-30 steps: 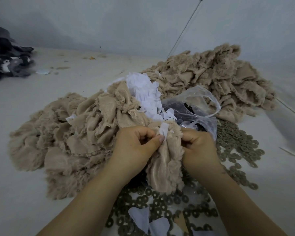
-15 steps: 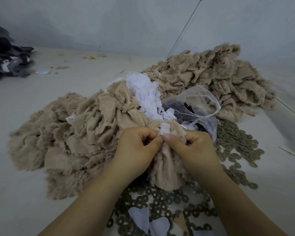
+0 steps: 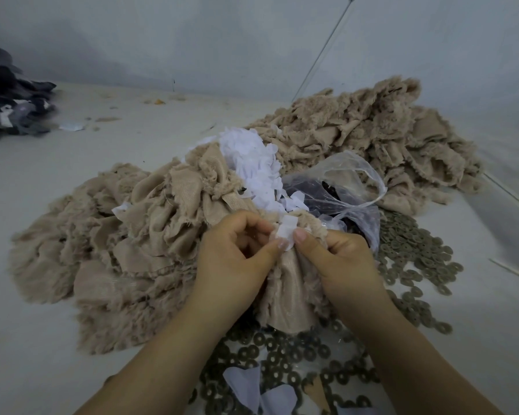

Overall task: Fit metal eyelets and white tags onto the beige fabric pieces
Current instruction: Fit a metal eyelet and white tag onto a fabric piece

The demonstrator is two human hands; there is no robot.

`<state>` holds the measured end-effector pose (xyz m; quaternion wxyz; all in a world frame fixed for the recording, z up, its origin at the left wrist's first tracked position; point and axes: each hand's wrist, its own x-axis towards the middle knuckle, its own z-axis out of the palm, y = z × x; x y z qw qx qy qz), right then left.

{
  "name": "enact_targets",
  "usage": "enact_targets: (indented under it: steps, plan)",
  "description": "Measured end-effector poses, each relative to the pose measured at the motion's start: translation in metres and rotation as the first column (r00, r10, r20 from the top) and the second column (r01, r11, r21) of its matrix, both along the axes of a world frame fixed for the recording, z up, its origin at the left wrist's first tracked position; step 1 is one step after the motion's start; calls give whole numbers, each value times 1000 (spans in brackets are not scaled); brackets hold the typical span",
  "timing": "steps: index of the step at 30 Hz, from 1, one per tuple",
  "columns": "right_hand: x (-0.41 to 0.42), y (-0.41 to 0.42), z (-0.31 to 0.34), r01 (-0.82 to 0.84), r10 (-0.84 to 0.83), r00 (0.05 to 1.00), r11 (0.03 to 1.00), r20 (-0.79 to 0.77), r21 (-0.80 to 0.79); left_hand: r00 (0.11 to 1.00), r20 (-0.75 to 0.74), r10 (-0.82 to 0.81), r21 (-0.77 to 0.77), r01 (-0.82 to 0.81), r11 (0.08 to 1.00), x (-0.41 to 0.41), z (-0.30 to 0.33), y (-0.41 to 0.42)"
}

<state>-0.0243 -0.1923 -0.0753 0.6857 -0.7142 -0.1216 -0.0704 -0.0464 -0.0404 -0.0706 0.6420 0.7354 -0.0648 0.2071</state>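
A beige fabric piece [image 3: 285,292] hangs bunched between both hands at the centre. My left hand [image 3: 237,259] grips its gathered top, thumb pressing the lower edge of a small white tag [image 3: 288,232]. My right hand [image 3: 339,262] grips the fabric from the right, thumb tip on the same tag. Any eyelet under the tag is hidden. Loose metal eyelets [image 3: 414,253] lie scattered on the table to the right and below my wrists. A heap of white tags [image 3: 252,163] sits just behind my hands.
A large beige fabric heap [image 3: 117,241] fills the left, another beige pile [image 3: 372,136] the back right. A clear plastic bag [image 3: 342,193] lies behind my right hand. Dark grey cloth scraps [image 3: 9,100] sit far left. Thin sticks [image 3: 513,269] lie at the right edge.
My right thumb has come in from the right to meet my left thumb on the white tag. The tag now lies flatter against the fabric top.
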Motion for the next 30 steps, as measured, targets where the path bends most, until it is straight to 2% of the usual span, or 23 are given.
enact_targets:
  steps: [4, 9, 14, 20, 27, 30]
  plan:
    - [-1, 0, -1, -2, 2, 1000, 1000, 3, -17, 1000, 17, -21, 77, 20, 997, 0, -1, -2]
    - [0, 0, 0, 5, -3, 999, 999, 43, -53, 997, -57, 51, -129, -58, 990, 2, -1, -3]
    - [0, 1, 0, -3, 4, 1000, 999, 24, -53, 995, -101, -7, -220, -15, 975, 1, -1, -5]
    - [0, 0, 1, 20, -20, 1000, 999, 19, -32, 990, -75, -123, -156, 110, 982, -1, -3, -3]
    - [-2, -1, -4, 9, 4, 997, 986, 77, -165, 996, -64, -67, -139, 58, 989, 1, -3, -5]
    - [-3, 0, -3, 23, -4, 994, 986, 114, -163, 997, -53, -63, -113, 56, 992, -1, -3, -6]
